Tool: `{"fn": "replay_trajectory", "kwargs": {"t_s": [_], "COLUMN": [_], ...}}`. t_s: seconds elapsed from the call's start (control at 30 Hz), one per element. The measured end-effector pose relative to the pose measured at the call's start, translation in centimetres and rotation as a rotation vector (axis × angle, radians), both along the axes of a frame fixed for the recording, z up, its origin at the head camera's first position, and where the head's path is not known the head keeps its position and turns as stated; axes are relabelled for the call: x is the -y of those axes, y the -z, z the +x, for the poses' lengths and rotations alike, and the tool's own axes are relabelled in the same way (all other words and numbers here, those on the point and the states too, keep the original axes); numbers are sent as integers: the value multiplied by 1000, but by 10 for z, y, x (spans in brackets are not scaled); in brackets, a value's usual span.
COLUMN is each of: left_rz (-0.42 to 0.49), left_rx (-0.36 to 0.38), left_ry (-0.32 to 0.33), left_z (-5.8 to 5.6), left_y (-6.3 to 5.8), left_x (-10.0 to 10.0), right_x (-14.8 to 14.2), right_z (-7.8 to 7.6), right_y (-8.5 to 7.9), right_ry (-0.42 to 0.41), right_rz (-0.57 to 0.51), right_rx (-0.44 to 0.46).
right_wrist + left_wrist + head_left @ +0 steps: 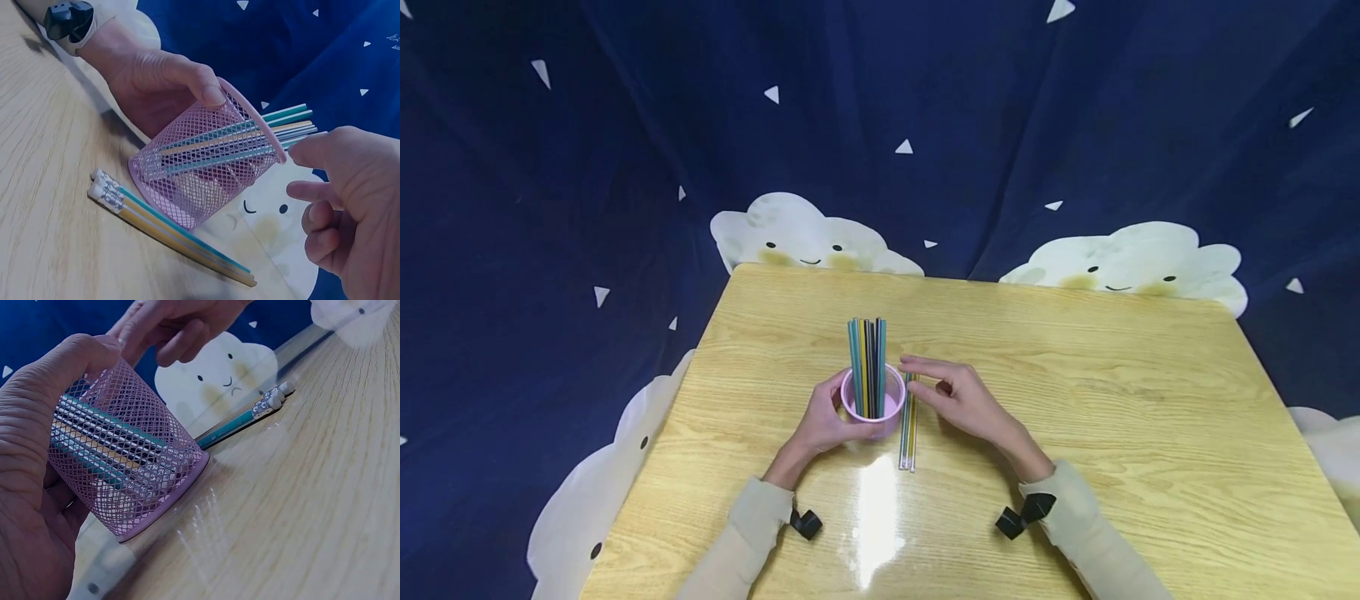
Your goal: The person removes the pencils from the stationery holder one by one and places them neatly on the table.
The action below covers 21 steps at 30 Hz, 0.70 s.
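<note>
A pink mesh pencil cup [896,426] stands on the table with several teal, yellow and dark pencils [219,140] upright inside it. My left hand [829,420] grips the cup from its left side, thumb across the near side close to the rim. Beside the cup's right side lie a few loose pencils [907,433], teal and yellow among them, their white erasers toward me. Over their far ends hovers my right hand [966,402], forefinger stretched out and thumb apart from it, nothing between them. Its fingertips are close to the cup's rim [275,147].
The light wooden table [1112,400] reaches far to the right of my hands. Behind it hangs a dark blue curtain [865,125] with white triangles and smiling clouds. A black strap piece [1011,522] sticks out from each sleeve cuff.
</note>
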<state>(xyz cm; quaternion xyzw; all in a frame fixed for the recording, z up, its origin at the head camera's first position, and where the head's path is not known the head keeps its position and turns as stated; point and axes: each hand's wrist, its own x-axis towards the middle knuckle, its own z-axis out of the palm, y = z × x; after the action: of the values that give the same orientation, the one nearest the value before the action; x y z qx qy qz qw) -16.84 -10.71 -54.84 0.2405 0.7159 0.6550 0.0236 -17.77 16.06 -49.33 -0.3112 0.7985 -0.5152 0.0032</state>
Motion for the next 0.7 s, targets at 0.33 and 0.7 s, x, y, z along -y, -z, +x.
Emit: {"fn": "replay_trajectory", "kwargs": {"t_s": [0.33, 0.7], "left_rz": [8, -4], "left_rx": [-8, -26], "left_ry": [5, 3], "left_z": [1, 0], "left_y": [1, 2], "left_x": [1, 1], "right_x": [14, 23], "right_z": [-2, -7], "right_y": [-8, -10], "right_ry": [-29, -73], "right_rz": [1, 14], "right_rx": [-22, 3]}}
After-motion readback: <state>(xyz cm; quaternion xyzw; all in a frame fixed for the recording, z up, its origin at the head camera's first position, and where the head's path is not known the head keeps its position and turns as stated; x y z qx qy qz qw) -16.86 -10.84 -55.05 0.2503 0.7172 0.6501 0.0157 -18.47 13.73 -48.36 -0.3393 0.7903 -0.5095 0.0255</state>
